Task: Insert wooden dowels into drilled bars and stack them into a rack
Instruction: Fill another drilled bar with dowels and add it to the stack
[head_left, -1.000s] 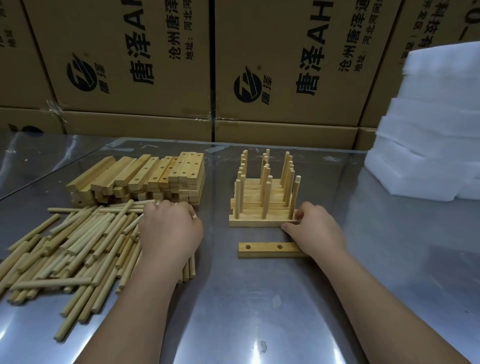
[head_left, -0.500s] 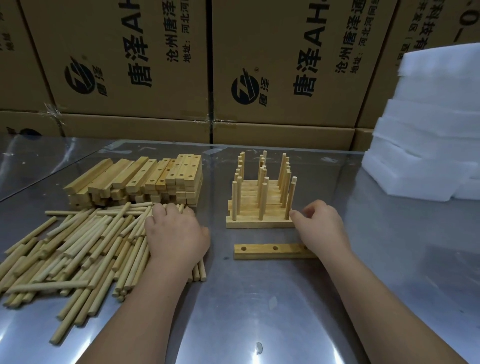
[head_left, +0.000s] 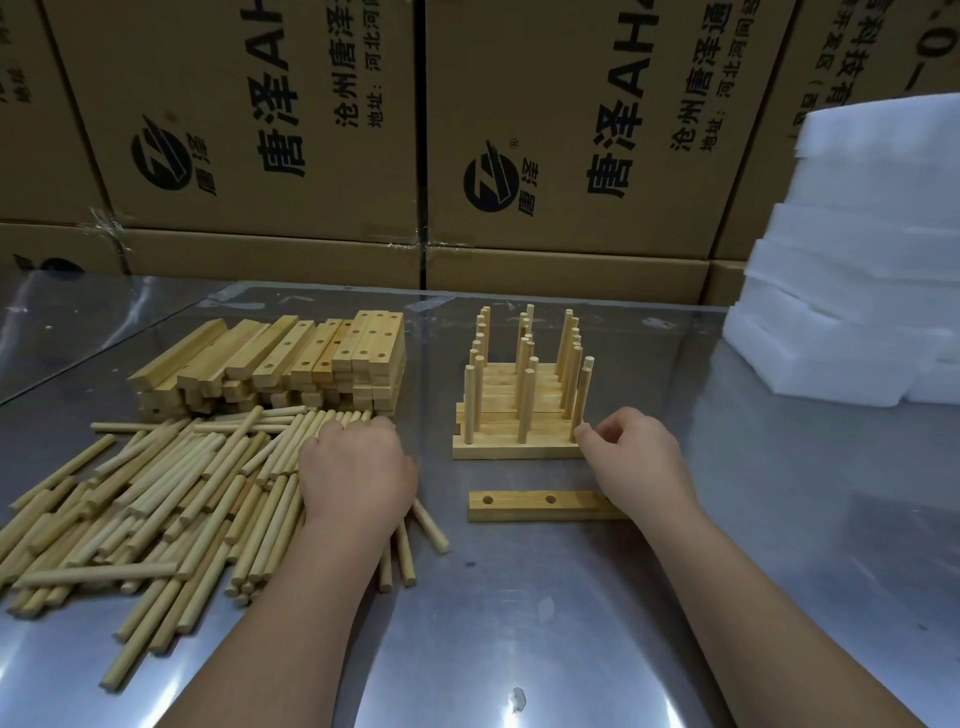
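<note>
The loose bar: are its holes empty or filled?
Empty: both visible holes in the loose bar are bare; the right hand covers its right end.

Left hand (head_left: 358, 467) sits on the dowel pile (head_left: 156, 499), right hand (head_left: 639, 457) curled beside the rack (head_left: 519, 448), covering the loose bar's (head_left: 530, 506) end.

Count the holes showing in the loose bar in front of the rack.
2 in the loose bar: one near its left end, one around mid-length. The right hand hides its right end, so a third may be hidden.
</note>
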